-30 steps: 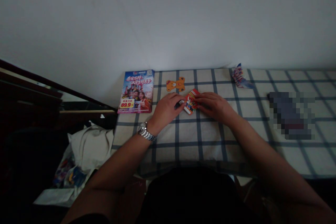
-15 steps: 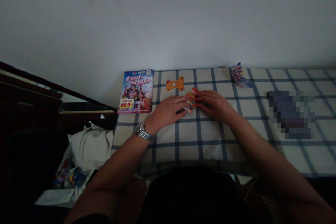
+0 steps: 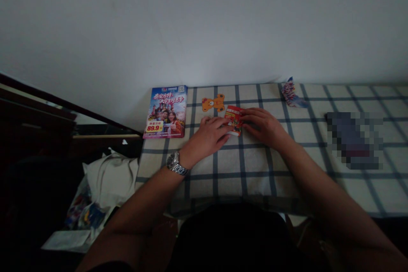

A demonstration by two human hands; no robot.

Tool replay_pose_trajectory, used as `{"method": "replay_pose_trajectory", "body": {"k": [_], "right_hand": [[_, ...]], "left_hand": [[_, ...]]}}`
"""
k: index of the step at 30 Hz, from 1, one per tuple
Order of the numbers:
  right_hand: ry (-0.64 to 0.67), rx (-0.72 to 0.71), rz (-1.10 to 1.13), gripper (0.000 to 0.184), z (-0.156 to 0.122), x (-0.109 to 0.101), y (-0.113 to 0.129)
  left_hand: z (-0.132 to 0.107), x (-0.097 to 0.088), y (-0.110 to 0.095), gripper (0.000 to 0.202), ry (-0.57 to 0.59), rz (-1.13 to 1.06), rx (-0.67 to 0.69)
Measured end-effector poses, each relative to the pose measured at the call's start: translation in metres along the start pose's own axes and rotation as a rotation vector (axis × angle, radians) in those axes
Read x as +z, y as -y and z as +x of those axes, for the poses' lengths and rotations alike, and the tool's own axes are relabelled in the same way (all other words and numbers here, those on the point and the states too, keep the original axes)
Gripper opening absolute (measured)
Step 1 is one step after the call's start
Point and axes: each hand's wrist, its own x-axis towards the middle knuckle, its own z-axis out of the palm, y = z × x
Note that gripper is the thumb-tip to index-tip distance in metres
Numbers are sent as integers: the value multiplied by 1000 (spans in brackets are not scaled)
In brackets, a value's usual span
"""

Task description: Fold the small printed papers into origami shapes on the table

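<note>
Between my hands, on the checked cloth, is a small red printed paper or packet [image 3: 234, 114] with white along its lower edge. Its sides now run nearly straight away from me. My left hand [image 3: 212, 136], wearing a metal watch [image 3: 176, 163] at the wrist, has its fingertips on the left part of it. On the right edge, the closed fingers of my right hand [image 3: 263, 126] hold it, thumb toward me. Just beyond my left hand lies a flat orange bear cut-out [image 3: 213, 103].
A stack of colourful flyers [image 3: 165, 112] lies at the left end of the checked tablecloth [image 3: 210, 185]. A crumpled patterned wrapper [image 3: 291, 94] is near the wall. A blurred-out dark object [image 3: 352, 138] rests at right. White bags [image 3: 110, 174] stand below the left edge.
The red paper has turned from a slant to nearly straight, and more of its face shows. My left fingers have shifted on it; my right hand stays at its right edge.
</note>
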Motion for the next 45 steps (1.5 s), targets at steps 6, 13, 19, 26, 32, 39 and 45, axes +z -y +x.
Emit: {"method": "replay_pose_trajectory", "body": {"k": [6, 13, 19, 26, 32, 39, 45], "right_hand": [[11, 16, -34, 25, -2, 1, -1], [41, -13, -70, 27, -4, 3, -2], [55, 12, -65, 23, -4, 4, -3], [54, 29, 1, 22, -4, 0, -2], [35, 112, 73, 9, -5, -9, -2], [18, 130, 61, 19, -6, -7, 0], [23, 106, 2, 25, -7, 2, -5]], "left_hand": [[-1, 3, -2, 32, -8, 12, 12], [4, 6, -2, 33, -35, 11, 10], [8, 10, -2, 28, -87, 1, -38], [8, 10, -3, 22, -101, -2, -35], [8, 11, -4, 20, -142, -8, -34], [9, 9, -6, 26, -148, 24, -43], [9, 7, -9, 41, -123, 17, -100]]}}
